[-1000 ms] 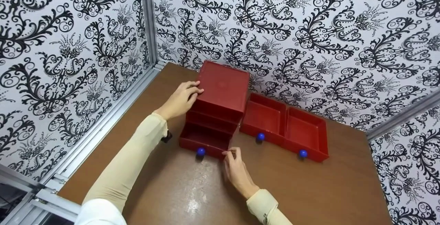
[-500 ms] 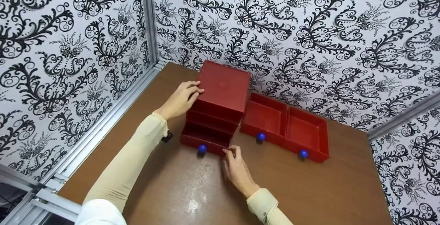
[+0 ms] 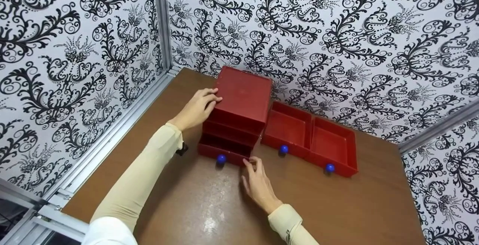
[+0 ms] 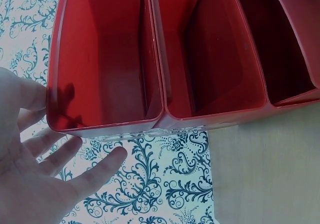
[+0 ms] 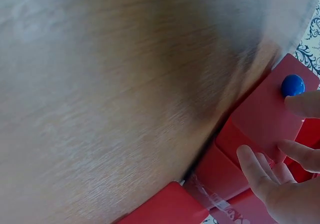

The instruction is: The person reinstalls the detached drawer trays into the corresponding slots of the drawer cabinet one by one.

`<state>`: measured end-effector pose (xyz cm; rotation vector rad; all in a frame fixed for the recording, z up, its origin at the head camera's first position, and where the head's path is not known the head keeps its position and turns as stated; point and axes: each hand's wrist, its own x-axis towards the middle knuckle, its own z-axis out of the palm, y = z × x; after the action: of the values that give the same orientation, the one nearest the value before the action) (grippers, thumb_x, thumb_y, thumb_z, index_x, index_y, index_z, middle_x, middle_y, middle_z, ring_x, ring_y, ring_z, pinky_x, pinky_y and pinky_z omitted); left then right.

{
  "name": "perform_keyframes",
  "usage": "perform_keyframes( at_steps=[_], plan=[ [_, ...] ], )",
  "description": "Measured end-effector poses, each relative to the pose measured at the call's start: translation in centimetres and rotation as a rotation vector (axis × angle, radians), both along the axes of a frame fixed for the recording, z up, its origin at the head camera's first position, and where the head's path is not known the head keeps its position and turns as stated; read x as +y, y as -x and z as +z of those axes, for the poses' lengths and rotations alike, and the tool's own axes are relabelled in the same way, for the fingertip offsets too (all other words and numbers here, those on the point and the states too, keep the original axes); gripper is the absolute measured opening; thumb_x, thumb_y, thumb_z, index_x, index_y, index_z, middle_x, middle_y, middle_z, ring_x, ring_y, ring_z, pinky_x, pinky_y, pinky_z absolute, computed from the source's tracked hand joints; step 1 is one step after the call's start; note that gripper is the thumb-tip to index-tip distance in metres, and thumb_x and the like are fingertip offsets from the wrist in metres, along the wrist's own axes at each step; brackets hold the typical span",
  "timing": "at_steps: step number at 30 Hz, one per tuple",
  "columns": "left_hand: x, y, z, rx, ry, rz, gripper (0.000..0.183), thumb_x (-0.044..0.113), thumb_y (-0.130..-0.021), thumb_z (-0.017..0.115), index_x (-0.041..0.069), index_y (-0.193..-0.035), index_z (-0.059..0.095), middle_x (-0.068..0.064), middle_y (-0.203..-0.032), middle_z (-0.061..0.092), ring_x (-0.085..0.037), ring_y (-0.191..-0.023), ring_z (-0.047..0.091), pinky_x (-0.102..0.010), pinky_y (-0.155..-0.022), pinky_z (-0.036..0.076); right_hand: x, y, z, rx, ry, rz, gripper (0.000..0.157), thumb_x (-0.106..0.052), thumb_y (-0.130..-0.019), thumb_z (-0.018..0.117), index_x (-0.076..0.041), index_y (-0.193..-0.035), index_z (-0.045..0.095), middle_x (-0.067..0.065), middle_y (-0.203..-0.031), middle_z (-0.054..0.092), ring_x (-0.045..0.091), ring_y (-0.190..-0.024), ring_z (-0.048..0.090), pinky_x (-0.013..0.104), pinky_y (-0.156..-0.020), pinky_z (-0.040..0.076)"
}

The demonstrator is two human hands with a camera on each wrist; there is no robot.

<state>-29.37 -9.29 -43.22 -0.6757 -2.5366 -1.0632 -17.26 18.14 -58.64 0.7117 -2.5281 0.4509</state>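
A person is working with two bare hands at a small red cabinet (image 3: 245, 93), which is standing on a brown wooden table (image 3: 220, 207). Its bottom drawer (image 3: 237, 158) is projecting partly from the front, a round blue knob (image 3: 221, 159) sitting on the drawer's face. Two hollow compartments are showing above it.

The left hand (image 3: 196, 108) is resting against the cabinet's upper left edge, fingertips lying just over the top. Its fingers are spreading loose and relaxed in the left wrist view, clasping nothing. The right hand (image 3: 260, 187) is touching the right front corner of the bottom drawer — its fingers are reaching forward and pressing there rather than wrapping round anything. In the right wrist view, the thumb is appearing close to the blue knob; whether it is touching cannot be told.

To the right of the cabinet, two shallow red trays, a left tray (image 3: 286, 125) and a right tray (image 3: 331, 144), are lying side by side, each carrying a blue ball-shaped knob on its near face: one here (image 3: 284, 149), the other knob (image 3: 329, 168) further right. A strip of clear tape (image 5: 220, 204) is shining on the cabinet's side.

Cream sleeves (image 3: 142, 177) are covering both forearms. White walls (image 3: 299, 31) with black scrollwork are rising behind — a metal post (image 3: 161, 24) is marking the corner.
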Motion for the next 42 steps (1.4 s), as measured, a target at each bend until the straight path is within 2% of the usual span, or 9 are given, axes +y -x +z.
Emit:
perform_keyframes(
  at_steps=[11,22,30,37,42],
  plan=[
    [-0.1,0.1,-0.2,-0.013,0.000,0.005,0.030,0.012,-0.102,0.047,0.002,-0.119,0.069,-0.019,-0.147,0.053,-0.036,-0.140,0.044,-0.047,-0.124,0.031,-0.1,0.7,0.2,-0.005,0.004,0.017,0.061,-0.008,-0.077,0.080,0.000,-0.132,0.057,0.020,-0.129,0.049,0.022,-0.097,0.067,0.028,-0.071,0.061],
    [0.0,-0.1,-0.2,-0.006,-0.003,0.003,0.029,0.012,-0.102,0.048,0.001,-0.118,0.070,-0.020,-0.146,0.054,-0.038,-0.138,0.045,-0.047,-0.123,0.032,-0.2,1.1,0.2,-0.025,-0.025,-0.011,0.062,-0.011,-0.079,0.079,-0.001,-0.135,0.055,0.019,-0.131,0.048,0.028,-0.111,0.059,0.031,-0.073,0.061],
    [0.0,0.1,-0.2,-0.045,-0.003,0.013,0.030,0.012,-0.102,0.047,0.002,-0.119,0.070,-0.017,-0.148,0.053,-0.035,-0.140,0.044,-0.046,-0.124,0.032,-0.2,1.5,0.5,-0.058,-0.032,-0.039,0.064,-0.011,-0.079,0.079,-0.002,-0.136,0.054,0.019,-0.132,0.047,0.024,-0.093,0.058,0.027,-0.057,0.056],
    [0.2,0.0,0.1,-0.050,0.005,0.040,0.031,0.007,-0.099,0.046,0.004,-0.116,0.071,-0.016,-0.146,0.054,-0.034,-0.140,0.044,-0.044,-0.124,0.032,-0.4,1.9,0.8,-0.103,-0.028,-0.055,0.064,-0.013,-0.081,0.077,-0.002,-0.139,0.052,0.020,-0.133,0.046,0.027,-0.099,0.062,0.030,-0.064,0.059],
    [0.3,-0.2,0.3,-0.093,0.018,0.072,0.032,0.007,-0.096,0.046,0.008,-0.116,0.072,-0.010,-0.148,0.054,-0.029,-0.142,0.043,-0.045,-0.121,0.036,-0.5,2.1,0.8,-0.095,-0.028,-0.054,0.064,-0.012,-0.081,0.078,-0.001,-0.138,0.052,0.022,-0.134,0.046,0.032,-0.104,0.061,0.033,-0.068,0.061]
  ],
)
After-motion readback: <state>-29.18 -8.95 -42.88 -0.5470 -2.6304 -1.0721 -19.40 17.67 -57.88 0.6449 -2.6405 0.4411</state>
